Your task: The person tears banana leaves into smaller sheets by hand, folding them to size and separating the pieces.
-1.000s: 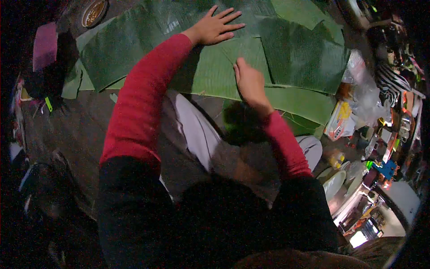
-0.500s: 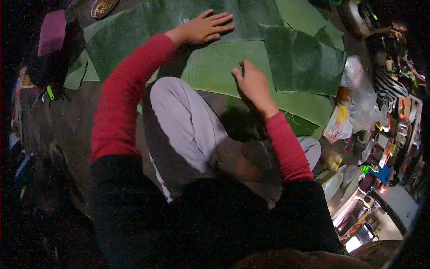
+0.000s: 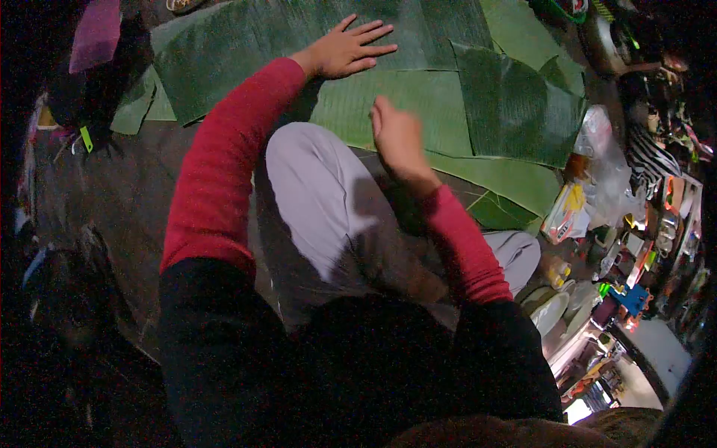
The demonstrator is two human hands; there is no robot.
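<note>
Broad banana leaf pieces (image 3: 396, 104) overlap in front of me, dark green on some faces and paler on others. My left hand (image 3: 349, 51) lies flat on them near the top, fingers spread, holding nothing. Lower and to the right, my right hand (image 3: 399, 138) is at the near edge of a pale leaf piece, beside my bent knee. Its fingers are curled in, with the thumb side up, and slightly blurred. Whatever is inside them, if anything, is hidden. A darker leaf piece (image 3: 515, 104) lies to the right of both hands.
My knee in light trousers (image 3: 310, 179) rises close below the leaves. To the right are a clear plastic bag (image 3: 609, 175), a yellow-and-white packet (image 3: 565, 213) and several household items. A pink-purple sheet (image 3: 95, 33) and a bright green object (image 3: 86, 139) are at the left.
My right hand has moved left and slightly down, and its fingers are more curled. My left hand stays spread on the leaf. The view has shifted a little.
</note>
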